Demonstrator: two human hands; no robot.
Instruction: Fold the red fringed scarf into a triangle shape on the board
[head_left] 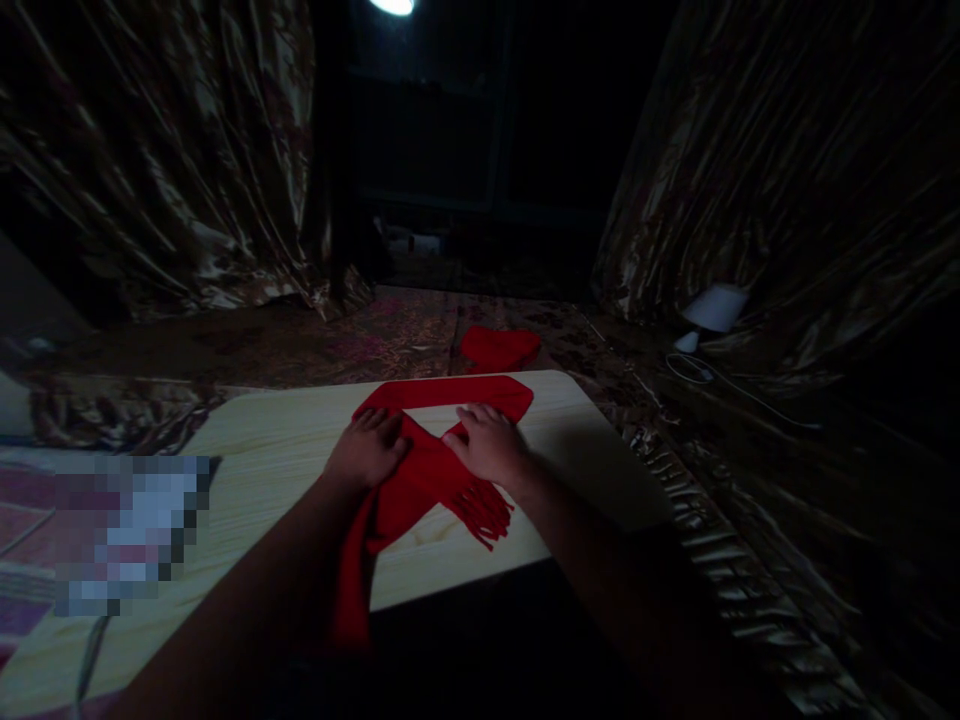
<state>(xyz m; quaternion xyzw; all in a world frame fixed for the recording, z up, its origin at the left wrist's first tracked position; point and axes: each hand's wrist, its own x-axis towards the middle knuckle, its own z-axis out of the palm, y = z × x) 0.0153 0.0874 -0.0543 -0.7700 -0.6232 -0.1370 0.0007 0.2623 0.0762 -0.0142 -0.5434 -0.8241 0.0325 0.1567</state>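
Observation:
A red scarf (416, 485) lies on a pale wood-grain table (262, 470), bent into a loop with its two ends crossing near me. One end, with fringe, rests on the tabletop at the right; the other runs down over the near edge on the left. My left hand (369, 447) lies flat on the left side of the loop, fingers stretched out. My right hand (487, 440) presses on the right side of it, fingers extended and thumb apart. Neither hand is closed around the cloth.
Beyond the table another folded red cloth (500, 346) lies on a patterned cover. A small white lamp (716, 308) with a cord stands at the right. A blurred-out object (142, 520) is on the table's left. Patterned curtains (247, 150) hang behind; the room is dim.

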